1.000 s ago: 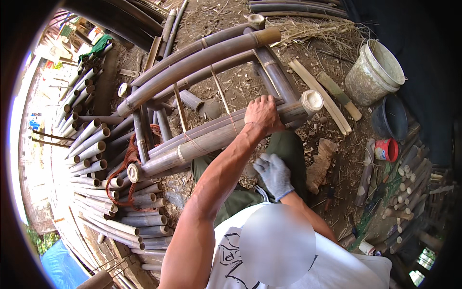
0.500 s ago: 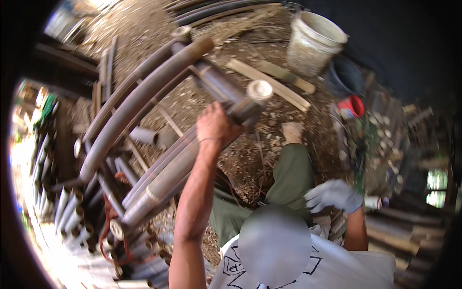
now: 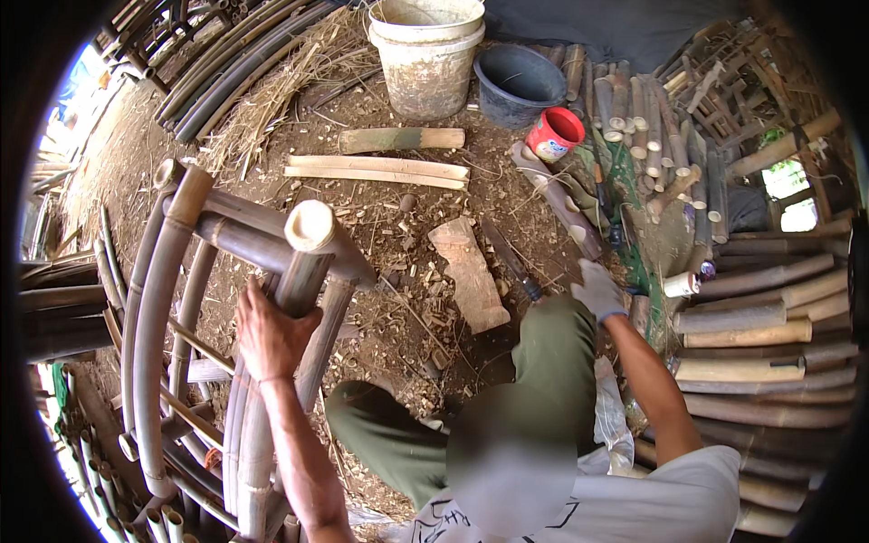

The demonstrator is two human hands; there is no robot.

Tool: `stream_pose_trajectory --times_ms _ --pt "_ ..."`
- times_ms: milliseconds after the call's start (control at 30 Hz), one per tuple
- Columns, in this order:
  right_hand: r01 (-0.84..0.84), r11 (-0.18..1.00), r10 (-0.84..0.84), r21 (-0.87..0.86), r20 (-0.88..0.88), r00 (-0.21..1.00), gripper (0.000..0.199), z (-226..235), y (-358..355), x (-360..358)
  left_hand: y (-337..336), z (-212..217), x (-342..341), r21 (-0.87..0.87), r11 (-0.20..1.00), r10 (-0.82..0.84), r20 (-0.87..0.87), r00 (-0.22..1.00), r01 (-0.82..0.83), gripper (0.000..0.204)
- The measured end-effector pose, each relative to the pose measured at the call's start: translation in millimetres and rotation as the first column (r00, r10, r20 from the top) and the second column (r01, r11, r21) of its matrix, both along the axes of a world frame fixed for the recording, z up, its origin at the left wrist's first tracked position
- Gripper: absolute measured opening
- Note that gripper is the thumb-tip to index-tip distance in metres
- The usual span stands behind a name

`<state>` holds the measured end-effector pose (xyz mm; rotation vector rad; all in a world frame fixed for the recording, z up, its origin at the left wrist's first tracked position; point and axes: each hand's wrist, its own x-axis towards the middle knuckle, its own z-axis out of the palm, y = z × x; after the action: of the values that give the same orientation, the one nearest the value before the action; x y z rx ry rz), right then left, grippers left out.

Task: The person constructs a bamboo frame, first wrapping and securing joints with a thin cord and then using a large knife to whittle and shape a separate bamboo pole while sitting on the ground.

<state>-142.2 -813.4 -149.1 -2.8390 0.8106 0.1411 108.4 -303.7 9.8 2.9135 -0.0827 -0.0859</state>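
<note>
Bamboo pole (image 3: pixel 303 271) runs away from me, my left hand (image 3: pixel 267 335) gripping it, while my gloved right hand (image 3: pixel 597 290), loosely curled and empty, reaches beyond it toward the knife (image 3: pixel 511 262).

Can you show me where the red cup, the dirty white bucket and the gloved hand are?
red cup (image 3: pixel 554 134), head view, on its open rim.
white bucket (image 3: pixel 425 63), head view, on its outer wall.
gloved right hand (image 3: pixel 597 290), head view, on its back.

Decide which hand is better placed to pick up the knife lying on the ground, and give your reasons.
Probably the right hand: gloved and free, it hovers close to the knife by the wooden block. The left hand is wrapped around a bamboo pole of the frame, farther away.
</note>
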Motion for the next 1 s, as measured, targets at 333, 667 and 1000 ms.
stream_pose_trajectory --times_ms 333,667,1000 --pt "-0.430 0.896 0.426 -0.112 -0.056 0.903 0.035 -134.1 55.0 350.6 9.0 -16.2 -12.2 -0.042 0.995 -0.056 0.507 0.860 0.090 0.046" --pt "-0.599 0.800 0.595 0.039 0.087 0.799 0.028 -126.5 23.5 309.0 -80.9 -33.6 -34.5 -0.449 0.885 0.246 0.670 0.701 0.119 0.030" --pt "-0.704 0.488 0.421 0.516 0.567 0.708 0.020 -48.3 29.8 54.2 -208.9 32.7 25.8 -0.947 -0.283 0.276 -0.231 0.933 -0.151 0.051"
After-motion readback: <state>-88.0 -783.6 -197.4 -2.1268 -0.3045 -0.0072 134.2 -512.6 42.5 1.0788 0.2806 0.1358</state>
